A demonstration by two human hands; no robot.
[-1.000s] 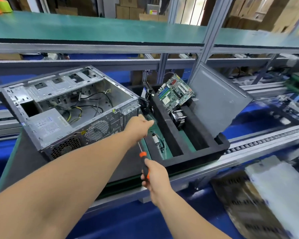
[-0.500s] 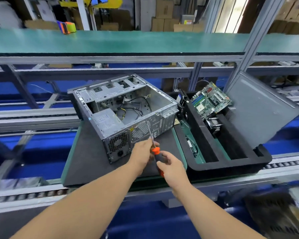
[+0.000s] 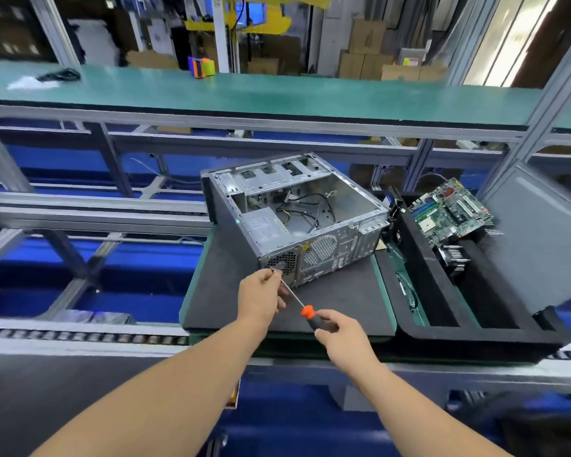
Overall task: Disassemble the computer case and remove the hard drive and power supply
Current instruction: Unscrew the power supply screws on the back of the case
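An open grey computer case (image 3: 330, 206) lies on its side on a dark mat (image 3: 337, 301). The silver power supply (image 3: 266, 227) sits in its near left corner, with loose cables beside it. My right hand (image 3: 338, 326) grips the black and orange handle of a screwdriver (image 3: 305, 311). Its tip points at the case's rear panel by the power supply grille. My left hand (image 3: 261, 296) pinches the metal shaft near the tip. No hard drive is visible.
To the right, a black foam tray (image 3: 442, 321) holds a green motherboard (image 3: 449, 211) and a heatsink (image 3: 454, 257). The grey side panel (image 3: 541, 239) leans against the tray. A conveyor rail (image 3: 80, 336) runs along the front; a green shelf (image 3: 244, 94) spans overhead.
My view has pulled back and shifted left. Both hands moved left along the rear panel, carrying the screwdriver tip from the fan grille area toward the power supply corner.
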